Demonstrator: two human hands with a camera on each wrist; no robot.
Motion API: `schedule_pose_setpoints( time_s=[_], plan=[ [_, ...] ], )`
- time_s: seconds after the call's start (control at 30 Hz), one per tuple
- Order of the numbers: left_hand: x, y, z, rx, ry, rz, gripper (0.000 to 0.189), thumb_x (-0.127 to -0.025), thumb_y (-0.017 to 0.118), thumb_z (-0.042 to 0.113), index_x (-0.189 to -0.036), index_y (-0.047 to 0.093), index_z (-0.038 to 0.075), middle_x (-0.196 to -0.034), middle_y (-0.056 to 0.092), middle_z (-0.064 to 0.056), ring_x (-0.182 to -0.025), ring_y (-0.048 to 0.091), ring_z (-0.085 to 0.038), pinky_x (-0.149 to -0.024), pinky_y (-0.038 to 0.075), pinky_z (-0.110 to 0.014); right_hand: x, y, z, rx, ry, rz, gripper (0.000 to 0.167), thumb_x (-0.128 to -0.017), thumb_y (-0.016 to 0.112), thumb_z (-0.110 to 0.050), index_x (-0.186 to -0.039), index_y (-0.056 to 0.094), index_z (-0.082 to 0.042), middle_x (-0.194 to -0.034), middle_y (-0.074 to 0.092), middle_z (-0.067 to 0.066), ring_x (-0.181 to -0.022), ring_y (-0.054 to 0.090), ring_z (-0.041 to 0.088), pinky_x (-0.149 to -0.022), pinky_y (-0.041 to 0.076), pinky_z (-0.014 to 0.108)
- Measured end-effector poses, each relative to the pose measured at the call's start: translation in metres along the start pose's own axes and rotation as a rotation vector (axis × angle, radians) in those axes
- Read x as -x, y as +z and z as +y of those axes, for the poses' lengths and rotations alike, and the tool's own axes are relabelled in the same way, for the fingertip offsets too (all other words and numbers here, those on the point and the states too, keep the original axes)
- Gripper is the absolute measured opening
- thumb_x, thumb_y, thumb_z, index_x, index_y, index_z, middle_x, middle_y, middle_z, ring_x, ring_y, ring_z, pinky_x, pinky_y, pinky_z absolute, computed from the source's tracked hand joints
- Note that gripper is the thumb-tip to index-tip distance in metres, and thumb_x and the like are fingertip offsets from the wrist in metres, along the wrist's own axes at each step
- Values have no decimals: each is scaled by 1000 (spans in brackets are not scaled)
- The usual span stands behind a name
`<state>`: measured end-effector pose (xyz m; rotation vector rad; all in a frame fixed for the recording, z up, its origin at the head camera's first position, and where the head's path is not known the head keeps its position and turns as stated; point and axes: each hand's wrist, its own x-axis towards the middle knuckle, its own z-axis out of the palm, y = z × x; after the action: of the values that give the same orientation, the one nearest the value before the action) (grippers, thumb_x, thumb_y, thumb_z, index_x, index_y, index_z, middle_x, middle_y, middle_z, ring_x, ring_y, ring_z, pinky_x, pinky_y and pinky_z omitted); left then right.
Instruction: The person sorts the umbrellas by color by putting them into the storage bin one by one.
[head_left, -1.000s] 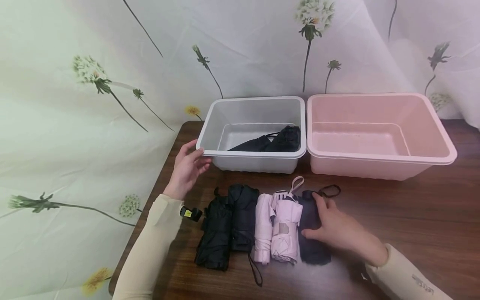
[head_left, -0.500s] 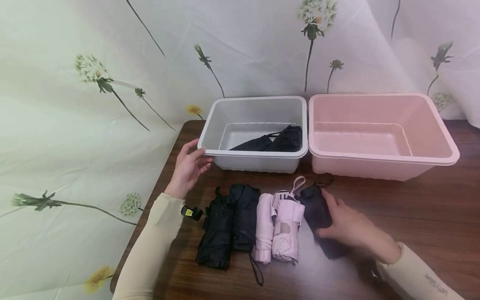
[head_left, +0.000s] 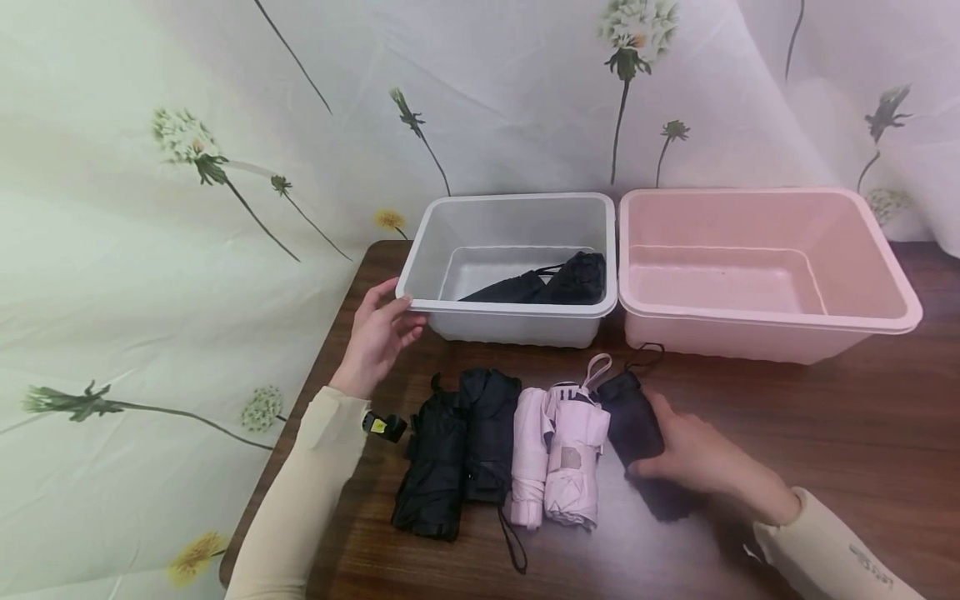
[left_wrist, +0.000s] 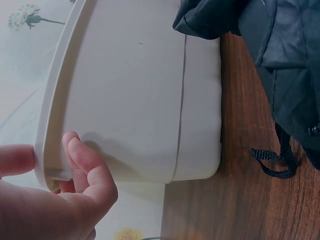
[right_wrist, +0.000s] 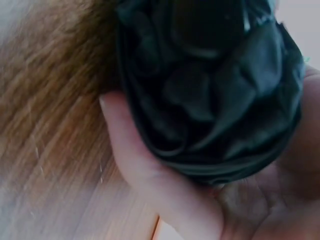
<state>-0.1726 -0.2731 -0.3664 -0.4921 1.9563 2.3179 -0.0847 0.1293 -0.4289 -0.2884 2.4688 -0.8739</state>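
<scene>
My left hand pinches the near left corner of the grey plastic bin, thumb over the rim and fingers curled beneath it, as the left wrist view shows. My right hand grips a black folded umbrella with a thin cord loop, tilted on or just above the table; its contact there is unclear. The right wrist view shows the gathered end of this black umbrella between thumb and palm. Left of it lie two pink folded umbrellas and two black folded umbrellas in a row.
Black folded umbrellas lie inside the grey bin. A pink plastic bin stands directly to its right. Both stand at the back of the dark wooden table, before a flower-printed cloth.
My right hand has taken hold of the rightmost black umbrella and shifted it slightly right, tilting it away from the pink ones. The left hand stays on the grey bin's rim.
</scene>
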Motion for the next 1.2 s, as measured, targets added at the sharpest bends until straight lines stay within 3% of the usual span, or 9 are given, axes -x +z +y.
schedule_pose_setpoints(
  time_s=[0.5, 0.8, 1.03, 1.2],
  plan=[
    [2, 1, 0, 2, 3, 2, 46, -98, 55, 16, -140, 36, 21, -121, 47, -7, -74, 63, -13, -72, 53, -26, 5, 0, 1, -37, -29, 15, 113, -65, 85, -36, -149, 17, -2, -85, 65, 16, -67, 62, 21, -54, 49, 32],
    [2, 1, 1, 7, 5, 3, 44, -98, 55, 15, -138, 37, 21, -116, 49, -6, -72, 63, -13, -70, 52, -26, 5, 3, 9, -64, -19, 30, 109, -68, 84, -39, -148, 20, -2, -92, 65, 18, -75, 63, 22, -61, 50, 34],
    [2, 1, 0, 0, 2, 3, 45, -98, 55, 15, -138, 37, 20, -116, 50, -6, -72, 63, -13, -71, 52, -26, 9, 1, 17, -230, -13, 32, 100, -73, 82, -33, -143, 22, 5, -105, 63, 21, -84, 64, 23, -66, 52, 34],
    [2, 1, 1, -6, 3, 5, 45, -98, 55, 15, -139, 37, 20, -116, 50, -7, -72, 63, -13, -71, 52, -26, 15, -9, 14, -371, -72, 31, 87, -76, 81, -27, -139, 29, 3, -108, 60, 21, -84, 63, 23, -67, 53, 35]
  ],
)
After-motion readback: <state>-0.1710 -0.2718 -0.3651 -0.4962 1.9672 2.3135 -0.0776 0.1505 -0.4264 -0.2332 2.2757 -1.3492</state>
